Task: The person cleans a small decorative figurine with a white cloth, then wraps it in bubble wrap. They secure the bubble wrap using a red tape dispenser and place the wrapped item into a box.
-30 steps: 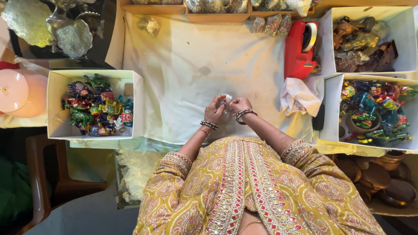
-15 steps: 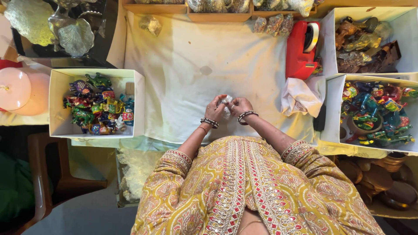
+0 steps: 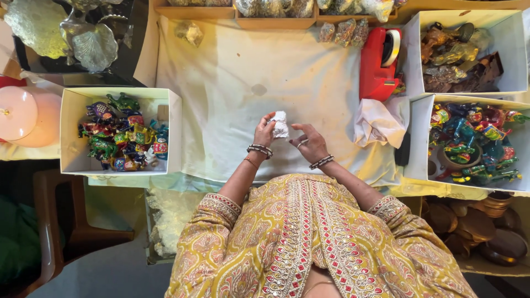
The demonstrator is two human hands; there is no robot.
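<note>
My left hand (image 3: 264, 132) holds a small white wrapped bundle (image 3: 280, 124) above the cream cloth (image 3: 232, 77) that covers the table. My right hand (image 3: 309, 143) hovers just right of the bundle, fingers spread, with its fingertips close to the wrapping. Both wrists wear bangles. My yellow embroidered sleeves fill the lower middle of the view.
A white box of colourful painted figurines (image 3: 118, 135) sits at the left. Two more white boxes of figurines (image 3: 469, 140) (image 3: 458, 55) stand at the right. A red tape dispenser (image 3: 378, 63) and crumpled white paper (image 3: 378, 121) lie beside them. Metal leaf dishes (image 3: 66, 33) are at top left.
My hands were pressed together around the bundle. Now my right hand has come off it and moved slightly right, while my left hand keeps the bundle.
</note>
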